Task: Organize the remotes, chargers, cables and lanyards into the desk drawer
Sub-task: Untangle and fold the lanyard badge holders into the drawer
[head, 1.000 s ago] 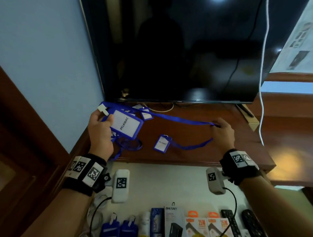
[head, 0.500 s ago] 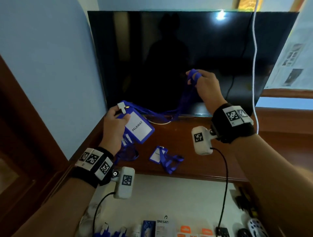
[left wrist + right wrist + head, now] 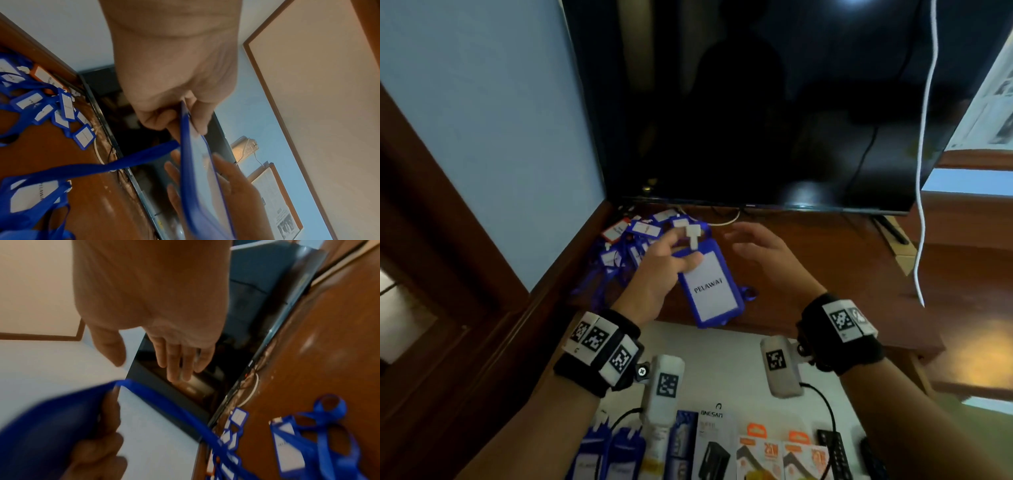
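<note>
Left hand (image 3: pixel 654 274) pinches blue badge holder (image 3: pixel 710 286) labelled "PELAWAT".

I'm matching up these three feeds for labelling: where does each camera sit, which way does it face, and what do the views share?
Head: on the head, looking forward and down at the desk, both hands and wrist bands in view.
Left wrist: looks along the left hand gripping the blue badge holder; the pile of lanyards beside it.
Right wrist: looks along the open right hand toward the TV.
Shared: every view shows the badge holder, TV and lanyards.
</note>
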